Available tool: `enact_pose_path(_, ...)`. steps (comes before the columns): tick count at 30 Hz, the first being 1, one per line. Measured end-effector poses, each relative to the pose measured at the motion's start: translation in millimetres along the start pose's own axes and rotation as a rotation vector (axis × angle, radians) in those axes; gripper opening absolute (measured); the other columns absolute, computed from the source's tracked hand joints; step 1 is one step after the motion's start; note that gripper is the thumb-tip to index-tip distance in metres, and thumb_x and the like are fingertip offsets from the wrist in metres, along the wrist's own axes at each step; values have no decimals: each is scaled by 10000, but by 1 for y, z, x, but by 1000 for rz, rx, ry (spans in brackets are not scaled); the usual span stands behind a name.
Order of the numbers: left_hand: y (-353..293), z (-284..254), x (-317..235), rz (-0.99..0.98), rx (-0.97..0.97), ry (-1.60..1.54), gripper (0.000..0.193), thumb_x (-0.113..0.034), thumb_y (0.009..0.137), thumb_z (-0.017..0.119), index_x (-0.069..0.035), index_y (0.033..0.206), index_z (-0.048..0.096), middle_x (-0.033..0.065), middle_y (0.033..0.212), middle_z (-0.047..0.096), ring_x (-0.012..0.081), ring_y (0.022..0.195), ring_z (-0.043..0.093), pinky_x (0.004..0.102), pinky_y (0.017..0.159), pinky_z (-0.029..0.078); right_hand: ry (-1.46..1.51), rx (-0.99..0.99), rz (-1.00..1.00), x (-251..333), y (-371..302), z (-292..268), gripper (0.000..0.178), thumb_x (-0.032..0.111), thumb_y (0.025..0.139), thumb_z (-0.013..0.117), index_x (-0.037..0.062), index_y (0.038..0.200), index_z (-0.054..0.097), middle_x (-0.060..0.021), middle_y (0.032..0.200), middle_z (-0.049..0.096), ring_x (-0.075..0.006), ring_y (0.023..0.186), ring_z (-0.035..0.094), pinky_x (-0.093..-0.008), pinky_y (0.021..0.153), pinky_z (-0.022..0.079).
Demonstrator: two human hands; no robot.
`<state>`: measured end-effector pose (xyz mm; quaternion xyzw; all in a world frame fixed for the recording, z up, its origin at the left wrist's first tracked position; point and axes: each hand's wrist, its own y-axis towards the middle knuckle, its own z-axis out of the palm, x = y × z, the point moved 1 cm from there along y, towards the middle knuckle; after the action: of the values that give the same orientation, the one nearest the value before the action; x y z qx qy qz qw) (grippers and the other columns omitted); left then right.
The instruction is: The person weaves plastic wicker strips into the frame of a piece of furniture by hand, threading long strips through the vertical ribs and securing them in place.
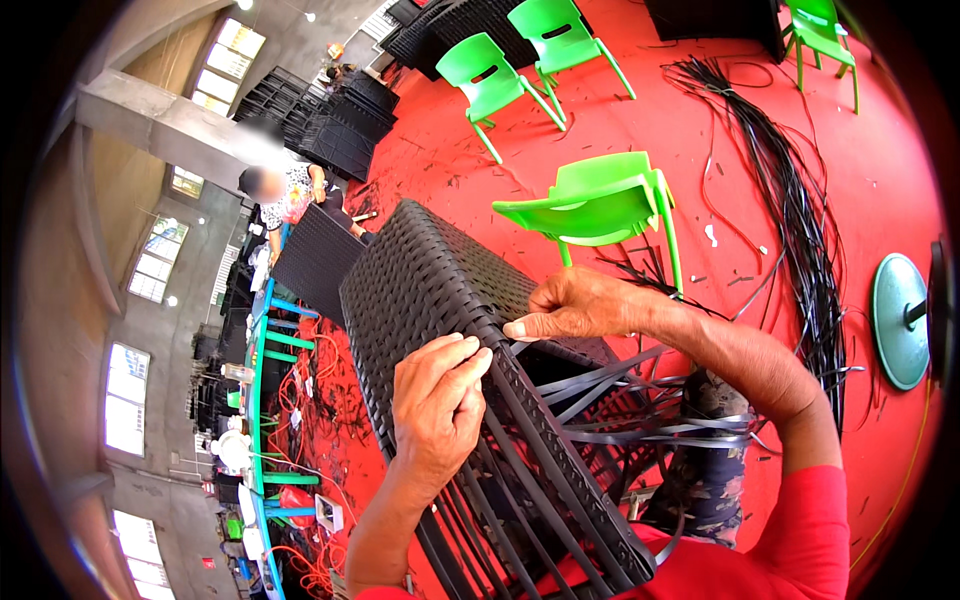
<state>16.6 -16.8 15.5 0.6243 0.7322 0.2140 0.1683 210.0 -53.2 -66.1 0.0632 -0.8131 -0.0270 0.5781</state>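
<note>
A black woven furniture piece (430, 270), made of flat plastic strips on a frame, stands tilted in front of me. Its far part is tightly woven; the near part has long loose-spaced strips (510, 500). My left hand (438, 405) rests on the weave by the ridge, fingers bent and pressed together; what they pinch, if anything, is hidden. Just right of it, my right hand (580, 305) is closed, thumb stretched along the frame's edge, with a bit of strip showing beneath the thumb. Several grey-black strip ends (650, 425) trail from the right side across my camouflage trouser leg (705, 465).
Green plastic chairs (610, 205) stand beyond on the red floor (690, 160). A long bundle of black strips (790, 220) lies at right, near a round green base (900, 320). At left, a person (290, 200) sits by a dark woven panel (318, 262) and a long blue-edged table (257, 400).
</note>
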Motion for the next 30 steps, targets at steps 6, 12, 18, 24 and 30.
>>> enact_pose_path(6, -2, -2, 3, -4, 18, -22, 274, 70, 638, 567, -23, 890, 620, 88, 922, 589, 246, 907, 566, 330, 794, 423, 635, 23, 175, 15, -2, -30, 444, 524, 728, 630, 99, 629, 550, 69, 511, 379, -37, 449, 318, -191, 409, 229)
enact_pose_path(12, 1, -6, 3, -219, 35, -284, 190, -35, 795, 535, 19, 971, 579, 127, 962, 586, 216, 917, 553, 306, 818, 416, 582, 31, -63, 70, -13, -37, 409, 455, 785, 603, 116, 572, 521, 77, 509, 383, -21, 441, 292, -202, 400, 206)
enact_pose_path(18, 4, -8, 22, -413, 131, -706, 239, -141, 857, 532, 8, 1043, 553, 42, 1014, 559, 96, 780, 480, 218, 699, 386, 230, 30, -255, 108, 0, -19, 456, 433, 803, 566, 30, 590, 566, -7, 544, 497, -92, 508, 449, -258, 468, 342)
enact_pose_path(24, 9, 0, 35, -426, 151, -1230, 212, -231, 862, 537, -21, 833, 544, 84, 949, 574, 122, 824, 507, 264, 783, 392, 172, 70, -400, 85, 16, -22, 408, 406, 809, 573, 30, 654, 599, -27, 595, 568, -91, 559, 499, -273, 541, 404)
enact_pose_path(30, 4, 5, 41, -467, 167, -1319, 226, -228, 870, 522, -30, 762, 521, 69, 824, 550, 135, 787, 506, 277, 776, 392, -127, -165, -240, -10, -24, -53, 230, 241, 809, 610, 17, 759, 595, -2, 589, 477, -78, 574, 433, -268, 520, 380)
